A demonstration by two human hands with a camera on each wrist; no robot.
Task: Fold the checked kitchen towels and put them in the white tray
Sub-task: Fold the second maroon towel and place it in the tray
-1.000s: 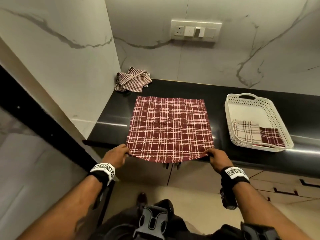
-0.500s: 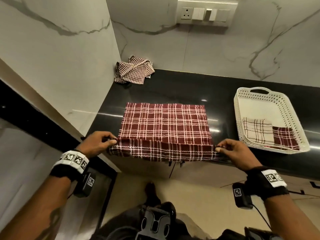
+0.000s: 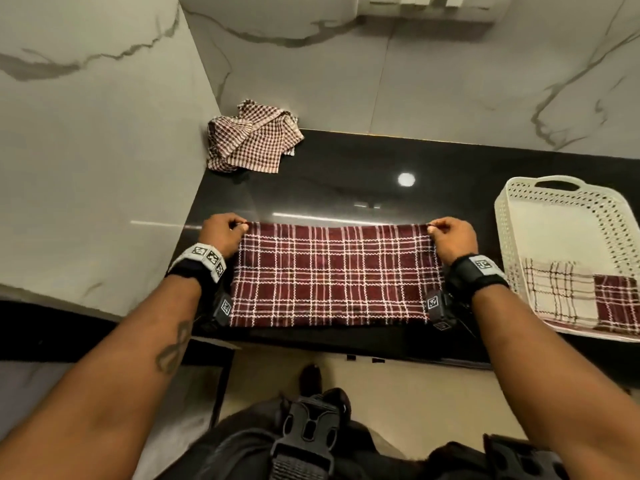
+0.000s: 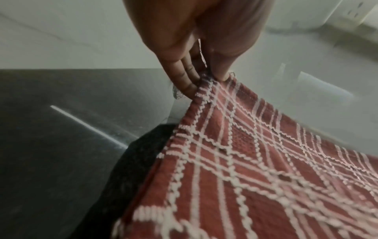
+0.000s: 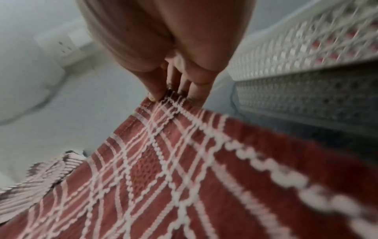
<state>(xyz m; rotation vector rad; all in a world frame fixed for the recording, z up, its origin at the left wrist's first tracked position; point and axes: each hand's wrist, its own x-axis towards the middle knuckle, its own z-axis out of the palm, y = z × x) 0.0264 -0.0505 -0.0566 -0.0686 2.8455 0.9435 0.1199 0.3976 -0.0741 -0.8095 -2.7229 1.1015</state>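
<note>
A maroon checked towel (image 3: 332,275) lies folded in half on the black counter (image 3: 346,188). My left hand (image 3: 221,230) pinches its far left corner (image 4: 206,79) between thumb and fingers. At the far right corner (image 5: 171,98), my right hand (image 3: 450,233) pinches the cloth the same way. The white tray (image 3: 519,202) stands to the right and holds two folded towels, one cream (image 3: 557,289) and one maroon (image 3: 616,299). A crumpled small-check towel (image 3: 252,136) lies in the back left corner.
Marble walls (image 3: 104,133) close off the counter at the left and back. A socket panel (image 3: 433,5) is on the back wall. The counter's front edge (image 3: 346,344) runs just below the towel, with floor beneath.
Both hands lifted the towel's near edge and carried it away from me over the far half, so the towel now lies doubled. The head view has tilted down and moved closer.
</note>
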